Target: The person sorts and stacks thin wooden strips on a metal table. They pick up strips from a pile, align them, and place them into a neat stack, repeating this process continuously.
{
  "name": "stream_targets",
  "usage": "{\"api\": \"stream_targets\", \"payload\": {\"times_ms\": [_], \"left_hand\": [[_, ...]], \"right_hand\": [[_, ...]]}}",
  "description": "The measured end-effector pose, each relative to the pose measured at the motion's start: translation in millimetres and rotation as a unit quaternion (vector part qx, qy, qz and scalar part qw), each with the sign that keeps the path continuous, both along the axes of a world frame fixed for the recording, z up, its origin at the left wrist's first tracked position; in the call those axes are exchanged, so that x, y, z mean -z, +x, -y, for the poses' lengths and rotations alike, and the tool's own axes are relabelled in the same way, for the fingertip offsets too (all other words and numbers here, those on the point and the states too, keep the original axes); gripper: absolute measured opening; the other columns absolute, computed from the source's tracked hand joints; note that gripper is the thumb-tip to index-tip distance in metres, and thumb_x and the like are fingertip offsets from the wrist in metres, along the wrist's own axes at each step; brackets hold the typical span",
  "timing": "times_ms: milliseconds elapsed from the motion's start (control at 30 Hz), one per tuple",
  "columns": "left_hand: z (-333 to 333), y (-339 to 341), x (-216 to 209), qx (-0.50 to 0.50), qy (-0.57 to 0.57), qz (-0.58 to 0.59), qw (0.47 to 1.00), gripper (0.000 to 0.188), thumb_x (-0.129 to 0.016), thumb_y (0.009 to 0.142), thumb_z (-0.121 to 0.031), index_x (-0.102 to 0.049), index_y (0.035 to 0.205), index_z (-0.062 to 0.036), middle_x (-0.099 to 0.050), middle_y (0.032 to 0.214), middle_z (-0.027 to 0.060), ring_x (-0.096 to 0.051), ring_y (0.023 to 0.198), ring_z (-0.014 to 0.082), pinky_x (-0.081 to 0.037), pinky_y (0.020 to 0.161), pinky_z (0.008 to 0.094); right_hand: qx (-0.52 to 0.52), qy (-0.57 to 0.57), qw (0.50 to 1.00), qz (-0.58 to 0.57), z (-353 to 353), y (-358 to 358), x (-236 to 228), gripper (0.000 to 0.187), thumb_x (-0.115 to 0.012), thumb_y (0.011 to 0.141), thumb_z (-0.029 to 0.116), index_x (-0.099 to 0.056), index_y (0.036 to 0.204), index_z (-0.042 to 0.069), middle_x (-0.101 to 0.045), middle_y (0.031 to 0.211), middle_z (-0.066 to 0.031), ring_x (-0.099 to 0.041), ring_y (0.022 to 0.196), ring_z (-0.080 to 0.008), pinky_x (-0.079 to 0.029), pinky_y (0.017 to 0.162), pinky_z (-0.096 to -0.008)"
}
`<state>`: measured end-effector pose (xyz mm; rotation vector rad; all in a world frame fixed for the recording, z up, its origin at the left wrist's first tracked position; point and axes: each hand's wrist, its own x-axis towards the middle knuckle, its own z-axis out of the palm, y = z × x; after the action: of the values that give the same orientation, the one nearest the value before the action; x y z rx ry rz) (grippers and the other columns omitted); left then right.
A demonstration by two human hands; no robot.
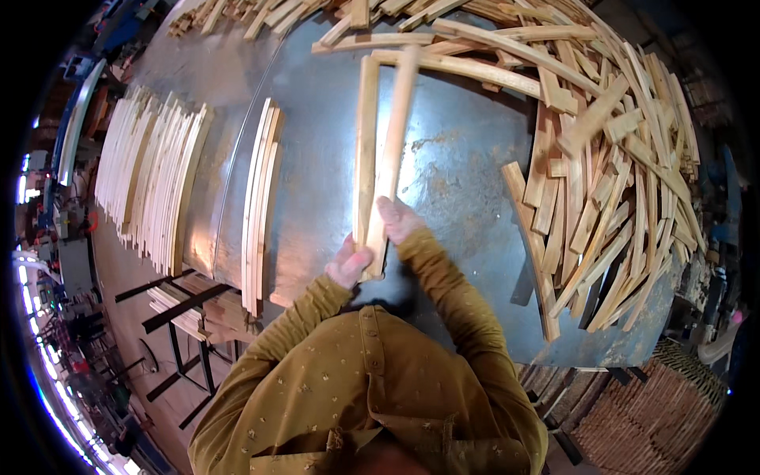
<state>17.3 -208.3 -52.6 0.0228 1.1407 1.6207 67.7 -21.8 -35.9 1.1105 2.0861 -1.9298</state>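
Two long pale wooden strips stretch away from me over the metal tabletop, near ends together and far ends spread apart. My left hand is closed at their near ends, with its thumb over the right strip. The left strip runs up from that hand. My right hand is closed on the right strip, a little farther up; its far end is smeared by motion. The fingers beneath the wood are hidden.
A short row of strips lies left of my hands, and a larger row lies farther left. A tangled heap of wooden pieces covers the right and far side. One loose strip lies at the heap's near edge. Stacked boards stand lower right.
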Motion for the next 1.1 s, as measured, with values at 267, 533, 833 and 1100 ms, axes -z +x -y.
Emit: {"api": "stream_targets", "payload": {"times_ms": [267,533,833,1100], "left_hand": [[21.9,-14.9,-24.3,-0.015,-0.059,0.037,0.997,0.056,-0.074,0.080,-0.011,-0.051,0.131,-0.0030,-0.067,0.103,0.0091,-0.066,0.090,0.0200,-0.056,0.076,0.0325],[67.6,-15.4,-22.3,-0.017,-0.342,-0.290,0.894,0.048,-0.066,0.094,-0.033,-0.056,0.129,-0.0008,-0.065,0.095,0.0062,-0.057,0.087,0.0151,-0.048,0.078,0.0299],[148.4,-50.1,-46.1,0.033,-0.700,-0.552,0.453,0.063,-0.076,0.078,-0.043,-0.059,0.125,-0.0055,-0.042,0.148,0.0210,-0.036,0.138,0.0404,-0.027,0.115,0.0455],[126.9,-75.7,-68.5,0.150,-0.692,-0.467,0.530,0.106,-0.071,0.077,-0.056,-0.018,0.153,-0.0034,-0.034,0.153,0.0206,-0.039,0.139,0.0348,-0.033,0.113,0.0422]], "right_hand": [[-0.024,0.699,0.702,-0.135,-202.6,-34.3,-85.9,0.048,-0.058,0.092,0.043,-0.060,0.125,0.008,-0.061,0.127,-0.0147,-0.059,0.114,-0.0333,-0.047,0.098,-0.0393],[-0.046,0.654,0.678,0.332,-457.4,-12.3,-49.8,0.097,-0.061,0.074,0.073,-0.040,0.148,0.014,-0.048,0.145,-0.0177,-0.046,0.133,-0.0366,-0.036,0.107,-0.0529],[-0.236,0.663,0.594,0.390,-378.5,11.8,-79.4,0.089,-0.068,0.077,0.066,-0.038,0.147,0.019,-0.048,0.143,-0.0110,-0.046,0.133,-0.0332,-0.042,0.104,-0.0484],[-0.115,0.575,0.808,0.061,-333.5,109.1,-59.5,0.046,-0.065,0.081,0.043,-0.059,0.113,0.011,-0.060,0.108,-0.0079,-0.058,0.103,-0.0282,-0.046,0.096,-0.0482]]}}
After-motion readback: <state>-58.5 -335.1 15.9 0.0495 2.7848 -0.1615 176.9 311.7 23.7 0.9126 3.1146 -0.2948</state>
